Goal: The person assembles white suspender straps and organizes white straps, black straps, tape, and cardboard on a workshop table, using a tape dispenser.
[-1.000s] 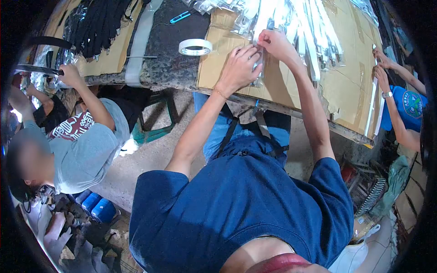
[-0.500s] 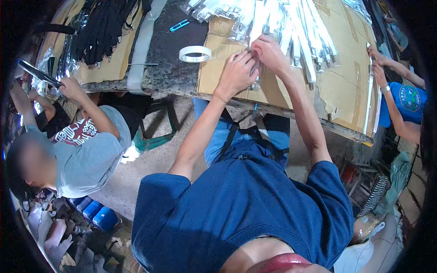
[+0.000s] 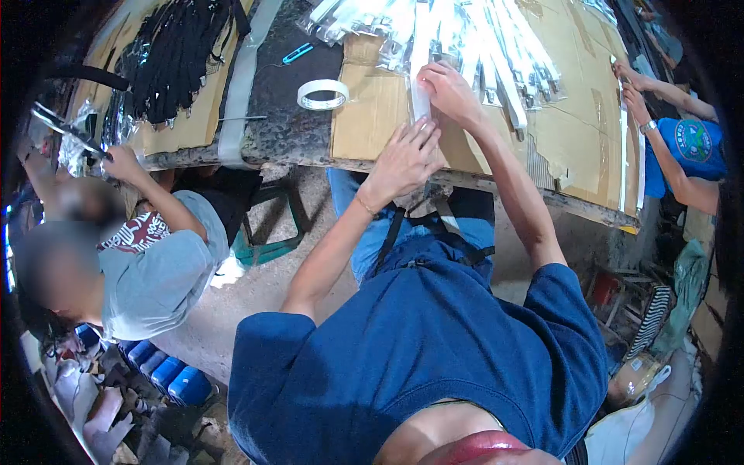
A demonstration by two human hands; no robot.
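A white strap in a clear plastic sleeve [image 3: 420, 102] runs toward me across the cardboard at the table's front edge. My left hand [image 3: 403, 161] is closed around its near end, fingers bent over it; the thumb is hidden. Farther up, my right hand [image 3: 453, 93] grips the same strap at its right side with curled fingers. Behind both hands fans a pile of similar white straps [image 3: 504, 85] in clear sleeves, some with metal ends. A roll of white tape [image 3: 323, 95] lies to the left of the strap.
Blue thread snips [image 3: 297, 53] lie beyond the tape. Black straps [image 3: 167, 70] are heaped at the table's left. One person in a grey shirt [image 3: 159, 267] sits at left; another's hands [image 3: 635, 89] work at the right edge. A green stool [image 3: 271, 225] stands below.
My left hand has moved slightly down toward me, and more of the sleeved white strap now shows between my hands. The view has shifted a little.
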